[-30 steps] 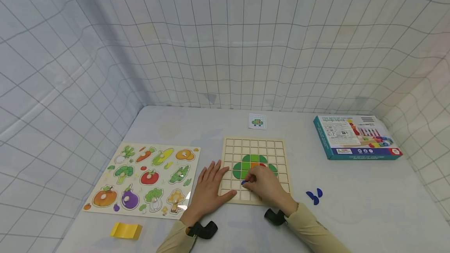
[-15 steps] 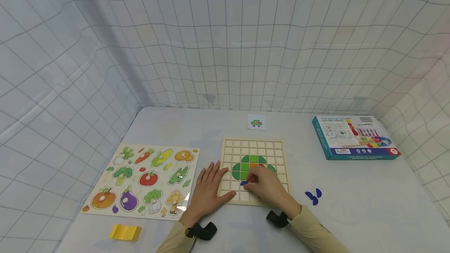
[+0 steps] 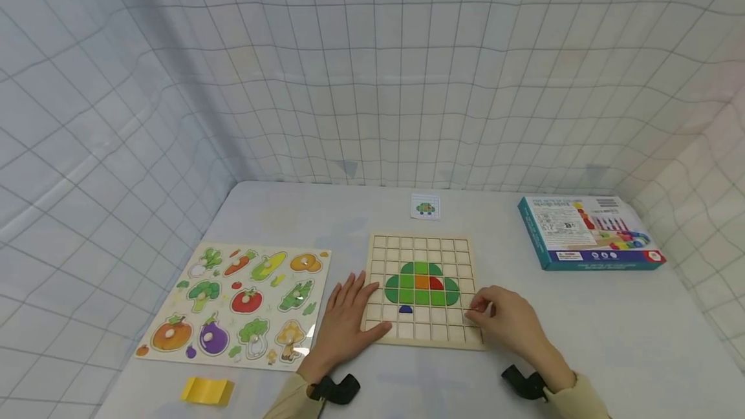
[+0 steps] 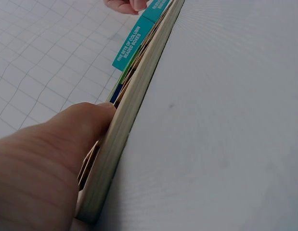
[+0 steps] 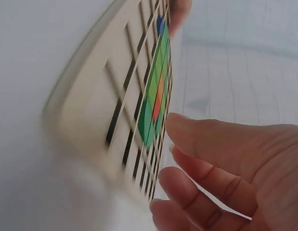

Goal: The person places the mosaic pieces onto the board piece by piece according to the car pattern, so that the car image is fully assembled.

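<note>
My left hand lies along the left edge of a wooden grid board. Its fingers are spread, and the thumb rests on the board's front left part. Green, orange and red tiles form a rounded shape in the board's middle. Just below that shape, one blue half-round piece sits in a cell. Over the board's right edge hovers my right hand, fingers loosely bent. In the right wrist view, nothing shows between its thumb and fingers.
A small pattern card lies behind the board. To the left is a vegetable knob puzzle, with a yellow curved block in front. A boxed bead set stands at the back right. Netted white cloth walls surround the table.
My right hand has let go of the blue half-round piece and moved right to the board's edge. The piece stays in its cell. My left hand has kept its place.
</note>
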Demonstrator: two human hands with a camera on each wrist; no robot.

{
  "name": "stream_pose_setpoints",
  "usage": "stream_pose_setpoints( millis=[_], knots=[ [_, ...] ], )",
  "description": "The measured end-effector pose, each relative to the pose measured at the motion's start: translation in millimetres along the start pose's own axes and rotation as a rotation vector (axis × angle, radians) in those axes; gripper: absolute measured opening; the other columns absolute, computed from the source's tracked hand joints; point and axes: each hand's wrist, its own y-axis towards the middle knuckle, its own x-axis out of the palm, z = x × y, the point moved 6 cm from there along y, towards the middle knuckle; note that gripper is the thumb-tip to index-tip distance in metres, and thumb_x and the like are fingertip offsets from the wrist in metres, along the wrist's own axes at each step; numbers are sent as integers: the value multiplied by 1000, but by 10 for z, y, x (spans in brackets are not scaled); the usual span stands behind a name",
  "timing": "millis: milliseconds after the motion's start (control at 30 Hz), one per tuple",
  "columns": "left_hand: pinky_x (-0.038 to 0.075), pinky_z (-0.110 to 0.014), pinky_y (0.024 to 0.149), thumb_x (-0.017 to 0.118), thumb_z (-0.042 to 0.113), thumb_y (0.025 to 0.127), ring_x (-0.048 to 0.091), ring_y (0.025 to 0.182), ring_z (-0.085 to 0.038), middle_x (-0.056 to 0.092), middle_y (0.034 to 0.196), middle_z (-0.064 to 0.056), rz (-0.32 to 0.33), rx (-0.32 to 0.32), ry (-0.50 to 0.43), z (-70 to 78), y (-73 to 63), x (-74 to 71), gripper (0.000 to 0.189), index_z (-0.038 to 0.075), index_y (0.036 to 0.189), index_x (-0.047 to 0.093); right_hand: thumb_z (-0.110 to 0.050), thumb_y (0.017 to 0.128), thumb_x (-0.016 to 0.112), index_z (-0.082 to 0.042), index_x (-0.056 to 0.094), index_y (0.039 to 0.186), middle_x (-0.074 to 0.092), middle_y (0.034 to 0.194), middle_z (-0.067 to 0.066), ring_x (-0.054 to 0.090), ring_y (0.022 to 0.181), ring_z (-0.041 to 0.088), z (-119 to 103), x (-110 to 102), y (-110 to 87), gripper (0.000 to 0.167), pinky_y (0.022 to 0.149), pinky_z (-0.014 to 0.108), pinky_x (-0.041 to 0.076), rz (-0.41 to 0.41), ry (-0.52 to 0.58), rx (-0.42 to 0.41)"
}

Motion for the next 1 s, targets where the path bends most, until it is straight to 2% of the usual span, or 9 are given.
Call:
stream_pose_setpoints(
  millis=[167, 400, 567, 733, 833, 1000],
  knots=[
    [6, -43, 113, 58, 60, 84, 15, 142, -28, 27, 153, -11, 4, -3, -1, 15, -5, -10, 74, 16, 141, 44, -23, 76, 79, -14, 69, 84, 53, 71, -5, 46, 59, 13, 370, -189, -156, 16, 49, 27, 37, -20, -63, 101],
    [7, -43, 113, 58, 61, 84, 15, 142, -28, 27, 153, -11, 3, -2, 7, 13, -1, -10, 75, 15, 141, 44, -29, 73, 82, -11, 69, 92, 50, 75, -2, 45, 66, 15, 684, -270, -294, 29, 53, 27, 36, -87, -29, 137],
    [6, -43, 113, 58, 61, 84, 15, 142, -27, 27, 153, -11, 1, -4, 9, 10, 3, -7, 75, 15, 141, 44, -29, 71, 84, -10, 69, 94, 49, 73, -1, 45, 69, 16, 776, -219, -319, 33, 54, 26, 36, -125, 22, 187],
    [6, -43, 113, 58, 61, 84, 15, 142, -27, 27, 153, -11, 4, -5, 7, 9, 5, -4, 74, 15, 141, 44, -22, 71, 84, -9, 68, 92, 50, 71, 0, 46, 69, 16, 799, -167, -329, 29, 54, 25, 38, -111, 65, 226],
    [6, -42, 113, 58, 61, 84, 15, 142, -27, 27, 153, -11, 4, -4, 8, 7, 4, 1, 74, 16, 141, 44, -18, 71, 84, -8, 68, 90, 51, 71, 0, 47, 69, 16, 783, -155, -325, 27, 55, 24, 41, -95, 75, 221],
    [5, -42, 113, 58, 61, 84, 15, 142, -27, 27, 153, -11, 5, -5, 9, 4, 0, 3, 74, 16, 141, 44, -13, 74, 82, -6, 68, 88, 53, 73, -1, 48, 69, 15, 734, -144, -296, 21, 56, 23, 43, -79, 78, 163]
  ],
)
